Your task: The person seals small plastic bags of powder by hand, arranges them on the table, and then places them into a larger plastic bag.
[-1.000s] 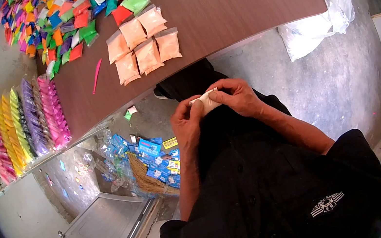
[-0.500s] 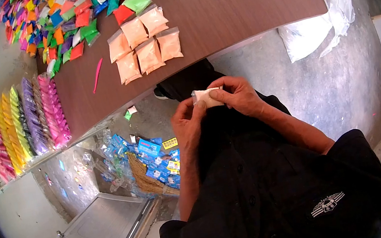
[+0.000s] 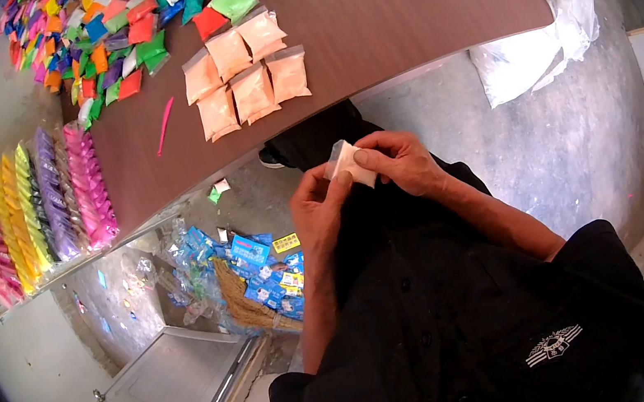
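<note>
Handling the soft, pale packet [image 3: 346, 161] well calls for light, even pressure. The left hand's [image 3: 316, 208] and right hand's [image 3: 410, 164] fingers pinch it, thumbs uppermost.

Brown tabletop [image 3: 411, 17] curving across the top here, grey concrete floor [image 3: 529, 137] below catching a bright pale sheen, off-white wall [image 3: 32, 352] at lower left, and a metal-framed panel [image 3: 171, 386] shining beside the wall.
</note>
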`<act>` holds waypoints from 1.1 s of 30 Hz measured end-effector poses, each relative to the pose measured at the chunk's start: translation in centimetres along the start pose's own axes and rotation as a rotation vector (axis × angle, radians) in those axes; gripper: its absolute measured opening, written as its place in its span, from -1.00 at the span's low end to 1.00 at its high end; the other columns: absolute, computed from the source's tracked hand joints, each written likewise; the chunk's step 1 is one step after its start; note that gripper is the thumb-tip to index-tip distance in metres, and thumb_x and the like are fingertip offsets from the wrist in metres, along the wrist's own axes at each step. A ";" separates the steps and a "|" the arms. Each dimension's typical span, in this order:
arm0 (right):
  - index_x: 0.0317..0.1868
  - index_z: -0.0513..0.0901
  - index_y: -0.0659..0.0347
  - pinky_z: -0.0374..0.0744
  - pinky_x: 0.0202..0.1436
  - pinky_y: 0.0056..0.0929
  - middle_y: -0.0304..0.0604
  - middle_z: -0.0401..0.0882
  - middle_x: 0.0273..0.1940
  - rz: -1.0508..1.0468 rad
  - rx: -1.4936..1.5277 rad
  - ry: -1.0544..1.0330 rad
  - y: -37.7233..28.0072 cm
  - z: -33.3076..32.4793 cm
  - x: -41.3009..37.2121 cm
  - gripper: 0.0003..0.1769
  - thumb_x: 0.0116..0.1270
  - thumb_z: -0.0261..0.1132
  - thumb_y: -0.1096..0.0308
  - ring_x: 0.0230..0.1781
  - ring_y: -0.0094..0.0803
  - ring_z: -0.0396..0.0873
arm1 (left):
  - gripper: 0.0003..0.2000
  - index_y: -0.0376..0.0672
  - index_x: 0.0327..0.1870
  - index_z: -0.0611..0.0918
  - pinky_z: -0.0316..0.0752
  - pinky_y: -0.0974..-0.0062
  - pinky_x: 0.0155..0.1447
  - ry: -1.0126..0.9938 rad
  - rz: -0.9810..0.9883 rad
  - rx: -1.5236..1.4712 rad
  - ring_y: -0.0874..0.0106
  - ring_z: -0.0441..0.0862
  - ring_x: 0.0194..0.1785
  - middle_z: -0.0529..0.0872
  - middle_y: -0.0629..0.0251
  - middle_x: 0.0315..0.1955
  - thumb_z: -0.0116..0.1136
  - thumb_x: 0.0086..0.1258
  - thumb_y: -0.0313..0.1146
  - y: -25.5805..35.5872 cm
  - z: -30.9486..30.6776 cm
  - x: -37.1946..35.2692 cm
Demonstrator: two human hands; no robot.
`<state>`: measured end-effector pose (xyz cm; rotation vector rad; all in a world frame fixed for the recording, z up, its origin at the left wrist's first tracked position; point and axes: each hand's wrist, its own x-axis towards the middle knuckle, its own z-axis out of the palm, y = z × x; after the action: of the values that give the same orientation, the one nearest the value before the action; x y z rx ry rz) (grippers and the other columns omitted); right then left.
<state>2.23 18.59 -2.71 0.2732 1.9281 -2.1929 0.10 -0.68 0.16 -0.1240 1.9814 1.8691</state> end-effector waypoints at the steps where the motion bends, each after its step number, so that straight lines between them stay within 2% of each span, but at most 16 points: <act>1: 0.08 0.79 0.31 0.67 -0.05 -0.47 -0.17 0.79 -0.12 0.002 -0.001 -0.002 0.1 0.1 -0.1 -0.63 0.57 0.39 0.14 -0.14 -0.49 0.69 | -0.76 -0.24 -0.01 0.78 0.53 0.60 -0.07 0.016 0.025 -0.003 0.62 0.64 -0.24 0.79 0.41 -0.27 0.36 0.58 -0.22 -0.1 0.1 0.0; 5: 0.13 0.76 0.31 0.67 0.01 -0.48 -0.17 0.79 -0.08 -0.028 0.040 -0.015 0.0 0.3 0.0 -0.65 0.56 0.39 0.19 -0.11 -0.49 0.70 | -0.76 -0.23 -0.03 0.77 0.51 0.61 -0.09 0.013 0.015 -0.009 0.64 0.63 -0.24 0.78 0.43 -0.28 0.35 0.58 -0.20 -0.6 0.3 0.2; 7: 0.14 0.75 0.31 0.68 0.04 -0.47 -0.17 0.79 -0.07 -0.036 0.028 -0.038 -0.1 0.3 0.0 -0.65 0.56 0.40 0.21 -0.10 -0.49 0.70 | -0.81 -0.28 -0.04 0.75 0.51 0.64 -0.07 -0.045 -0.014 -0.008 0.67 0.63 -0.20 0.77 0.47 -0.27 0.36 0.58 -0.31 -0.2 -0.3 0.2; 10: 0.15 0.75 0.31 0.69 0.08 -0.45 -0.16 0.78 -0.05 -0.096 0.024 -0.059 0.3 0.6 0.1 -0.66 0.55 0.41 0.24 -0.07 -0.48 0.71 | -0.81 -0.28 -0.07 0.75 0.50 0.64 -0.11 -0.108 0.008 0.068 0.67 0.62 -0.22 0.75 0.48 -0.29 0.36 0.58 -0.31 0.0 -1.0 0.1; 13: 0.14 0.75 0.32 0.68 0.09 -0.44 -0.16 0.79 -0.05 -0.058 0.041 -0.071 0.7 0.4 0.2 -0.66 0.53 0.43 0.25 -0.06 -0.48 0.71 | -0.81 -0.28 -0.07 0.74 0.51 0.64 -0.11 -0.097 0.025 0.093 0.67 0.61 -0.22 0.75 0.47 -0.30 0.36 0.58 -0.31 0.2 -0.9 0.1; 18: 0.14 0.74 0.34 0.69 0.10 -0.45 -0.17 0.79 -0.05 0.002 0.193 0.052 1.7 0.1 0.3 -0.64 0.52 0.45 0.24 -0.03 -0.49 0.71 | -0.82 -0.28 -0.08 0.73 0.53 0.63 -0.08 -0.060 0.015 0.005 0.65 0.63 -0.19 0.75 0.43 -0.29 0.36 0.57 -0.32 -1.5 0.6 0.2; 20: 0.14 0.74 0.34 0.69 0.10 -0.44 -0.17 0.79 -0.04 -0.014 0.200 0.042 1.9 0.3 0.4 -0.64 0.52 0.45 0.25 -0.03 -0.49 0.71 | -0.82 -0.28 -0.08 0.73 0.54 0.62 -0.07 -0.041 0.011 0.007 0.64 0.64 -0.18 0.76 0.42 -0.29 0.37 0.56 -0.33 -1.7 0.6 0.3; 22: 0.14 0.74 0.34 0.69 0.11 -0.44 -0.17 0.79 -0.04 -0.031 0.206 0.038 1.5 0.3 0.4 -0.65 0.52 0.45 0.25 -0.04 -0.49 0.71 | -0.75 -0.29 0.04 0.73 0.55 0.57 0.01 -0.051 0.025 -0.016 0.58 0.66 -0.12 0.78 0.35 -0.17 0.35 0.58 -0.28 -1.8 0.6 0.3; 25: 0.13 0.73 0.33 0.70 0.10 -0.44 -0.16 0.78 -0.03 -0.064 0.181 0.004 1.0 0.5 0.3 -0.65 0.53 0.45 0.25 -0.04 -0.48 0.71 | -0.76 -0.29 0.04 0.74 0.54 0.58 -0.02 -0.078 0.046 0.011 0.60 0.65 -0.13 0.78 0.36 -0.18 0.35 0.58 -0.29 -1.2 0.0 0.3; 29: 0.12 0.73 0.32 0.70 0.07 -0.45 -0.17 0.78 -0.04 0.015 0.131 -0.018 0.8 0.1 0.3 -0.66 0.53 0.45 0.24 -0.05 -0.49 0.71 | -0.81 -0.32 -0.03 0.72 0.59 0.57 0.02 -0.093 0.016 0.111 0.62 0.68 -0.12 0.79 0.38 -0.20 0.34 0.57 -0.36 -1.0 -0.5 0.2; 31: 0.13 0.73 0.32 0.71 0.07 -0.45 -0.17 0.78 -0.05 0.027 0.107 -0.003 0.7 -0.1 0.3 -0.66 0.53 0.45 0.23 -0.05 -0.49 0.71 | -0.75 -0.28 0.05 0.74 0.57 0.57 -0.07 -0.066 0.026 0.016 0.59 0.67 -0.18 0.80 0.34 -0.19 0.35 0.58 -0.26 -1.0 0.4 0.1; 33: 0.14 0.73 0.31 0.71 0.06 -0.45 -0.16 0.78 -0.05 0.070 0.159 0.050 0.4 -0.1 0.1 -0.65 0.54 0.44 0.22 -0.06 -0.50 0.70 | -0.75 -0.27 0.04 0.74 0.57 0.57 -0.07 -0.067 0.013 -0.004 0.59 0.67 -0.19 0.81 0.35 -0.20 0.35 0.58 -0.26 -1.4 1.1 0.0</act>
<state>2.23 18.64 -3.16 0.4182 1.7426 -2.3171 0.84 0.22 -1.12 -0.0490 1.9386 1.8609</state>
